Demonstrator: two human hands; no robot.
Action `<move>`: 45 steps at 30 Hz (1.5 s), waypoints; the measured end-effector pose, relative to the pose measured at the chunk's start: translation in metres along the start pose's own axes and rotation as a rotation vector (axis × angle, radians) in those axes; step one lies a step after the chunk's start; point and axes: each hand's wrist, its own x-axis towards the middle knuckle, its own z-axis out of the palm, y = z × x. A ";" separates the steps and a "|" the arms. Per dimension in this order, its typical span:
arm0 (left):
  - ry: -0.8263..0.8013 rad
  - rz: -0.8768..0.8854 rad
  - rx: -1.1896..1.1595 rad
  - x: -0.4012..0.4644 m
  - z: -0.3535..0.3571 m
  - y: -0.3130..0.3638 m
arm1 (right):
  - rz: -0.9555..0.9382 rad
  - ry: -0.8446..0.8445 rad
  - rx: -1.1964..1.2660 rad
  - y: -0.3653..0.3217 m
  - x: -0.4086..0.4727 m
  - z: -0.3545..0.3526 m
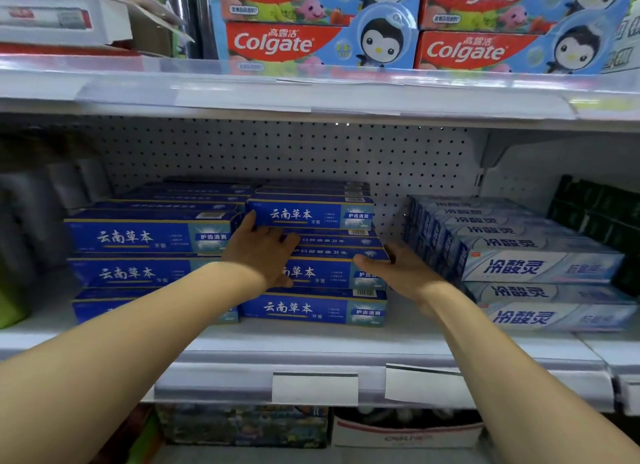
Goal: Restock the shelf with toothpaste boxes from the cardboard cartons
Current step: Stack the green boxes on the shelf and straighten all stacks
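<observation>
My left fingers [273, 237] curl round the end of a blue toothpaste box [311, 271] in the right-hand stack at the shelf [311, 346] front, right hand [401, 269] flat against it; the shelf looks partly filled.

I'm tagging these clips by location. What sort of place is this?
Most likely a shop aisle: stacked blue toothpaste boxes and Colgate boxes fill tiered shelves backed by pegboard, with price-label holders along the shelf edge.
</observation>
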 end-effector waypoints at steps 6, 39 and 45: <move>-0.018 0.005 -0.063 0.000 0.000 -0.002 | -0.005 -0.021 -0.014 -0.007 -0.006 -0.004; 0.107 0.063 -0.379 0.035 0.008 -0.009 | 0.142 0.228 0.202 -0.041 0.106 -0.022; 0.106 0.058 -0.318 0.038 0.005 -0.009 | 0.140 0.277 0.176 -0.040 0.119 -0.020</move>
